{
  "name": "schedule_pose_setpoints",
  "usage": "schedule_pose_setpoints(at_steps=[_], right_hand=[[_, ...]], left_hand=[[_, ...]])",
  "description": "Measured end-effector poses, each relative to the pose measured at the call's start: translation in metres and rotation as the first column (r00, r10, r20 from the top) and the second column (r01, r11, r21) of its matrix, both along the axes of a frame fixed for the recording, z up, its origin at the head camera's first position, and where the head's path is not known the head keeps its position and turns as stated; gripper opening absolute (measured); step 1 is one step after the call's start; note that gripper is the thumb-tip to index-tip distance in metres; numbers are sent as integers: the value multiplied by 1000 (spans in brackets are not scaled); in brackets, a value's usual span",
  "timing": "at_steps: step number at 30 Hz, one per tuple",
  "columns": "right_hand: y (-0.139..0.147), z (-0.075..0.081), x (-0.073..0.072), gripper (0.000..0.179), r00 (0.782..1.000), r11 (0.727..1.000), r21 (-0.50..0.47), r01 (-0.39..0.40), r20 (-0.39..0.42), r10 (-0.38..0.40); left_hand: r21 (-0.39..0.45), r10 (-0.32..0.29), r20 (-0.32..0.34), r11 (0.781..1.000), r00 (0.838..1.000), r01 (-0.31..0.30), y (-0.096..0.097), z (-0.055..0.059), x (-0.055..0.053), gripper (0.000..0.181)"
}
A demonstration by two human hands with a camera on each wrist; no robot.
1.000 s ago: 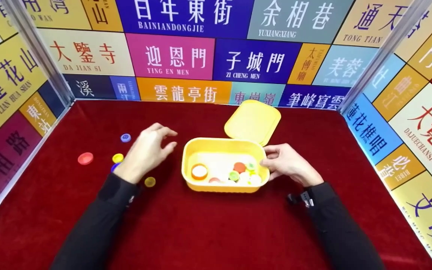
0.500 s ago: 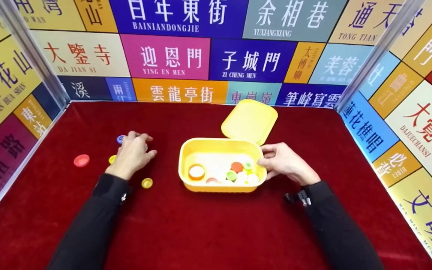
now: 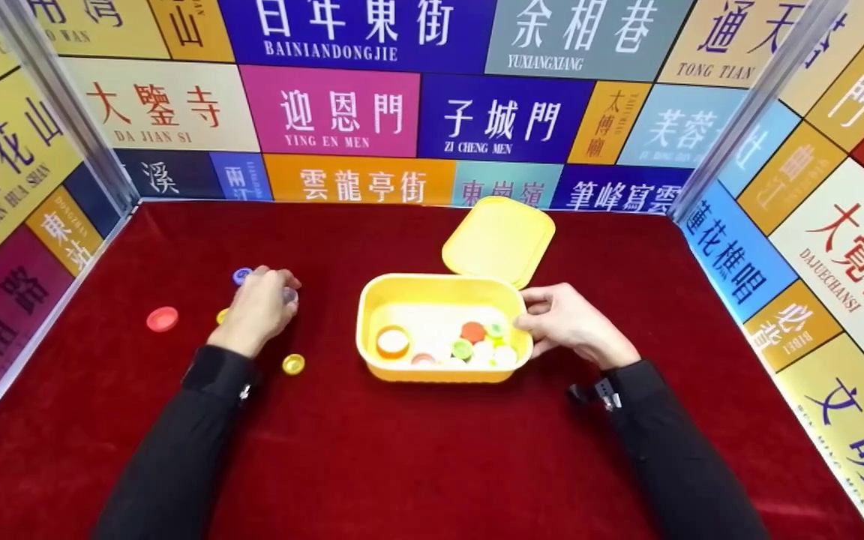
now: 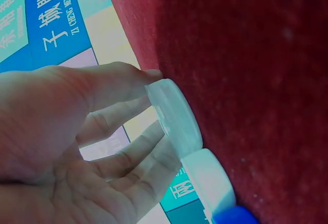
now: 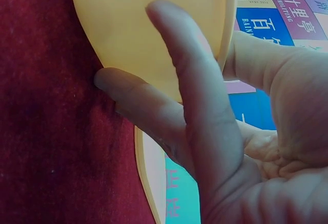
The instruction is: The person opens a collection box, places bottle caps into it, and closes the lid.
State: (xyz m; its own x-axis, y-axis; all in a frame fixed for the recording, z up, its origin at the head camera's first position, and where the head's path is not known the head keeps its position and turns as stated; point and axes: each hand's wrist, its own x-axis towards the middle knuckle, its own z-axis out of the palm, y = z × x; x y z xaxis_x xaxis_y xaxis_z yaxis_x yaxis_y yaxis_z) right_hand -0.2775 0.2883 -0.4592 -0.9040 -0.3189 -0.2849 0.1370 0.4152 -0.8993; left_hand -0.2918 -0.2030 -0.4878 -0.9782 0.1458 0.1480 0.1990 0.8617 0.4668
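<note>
1. Since the frame half a second ago, the left hand (image 3: 252,311) has drawn its fingertips inward, and a pale bottle cap (image 3: 289,295) now shows at them; the right hand (image 3: 571,322) keeps its place.
2. Thumb and fingers of the left hand are curled about the pale bottle cap, seemingly pinching it: the left wrist view shows the thumb tip at one edge and other fingers on the far side. Whether the cap has left the red tablecloth (image 3: 402,465) I cannot tell.
3. Next in line in that view come a white bottle cap (image 4: 209,179) and a blue bottle cap (image 4: 237,215). Fingertips should probably close only on the rim of the pale one, with a short straight lift, since a sideways drag could shove these neighbours.
4. Around the left hand lie a purple cap (image 3: 241,277), a red cap (image 3: 163,319), a partly hidden yellow cap (image 3: 221,316) and a clear yellow cap (image 3: 293,364) nearer the person. A low wrist may brush them.
5. Gripping the right end of the yellow plastic box (image 3: 443,373), the right hand steadies it; a light hold seems enough, as pressing on the rim might tilt it. Several caps lie inside, and the yellow lid (image 3: 499,240) is just behind.
</note>
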Motion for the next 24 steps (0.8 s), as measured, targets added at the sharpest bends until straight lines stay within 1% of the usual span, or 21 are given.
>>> schedule_pose_setpoints(at_steps=[10, 15, 17, 20, 24], right_hand=[[0, -1, -1, 54, 1000, 1000, -6, 6, 4, -6], [-1, -1, -1, 54, 1000, 1000, 1, 16, 7, -16], [-1, -1, -1, 55, 1000, 1000, 0, 14, 9, -14], [-1, -1, -1, 54, 1000, 1000, 2, 15, 11, -15], [0, -1, 0, 54, 1000, 1000, 3, 10, 6, -10]], left_hand=[[17, 6, -28, 1000, 1000, -6, 2, 2, 0, 29], [16, -7, -61, 1000, 998, 8, 6, 7, 2, 30], [24, -12, -85, 1000, 996, 14, 10, 10, 3, 29], [57, -11, -101, 998, 995, 17, 19, 16, 6, 29], [96, -30, -159, 994, 987, 46, 34, 23, 10, 28]])
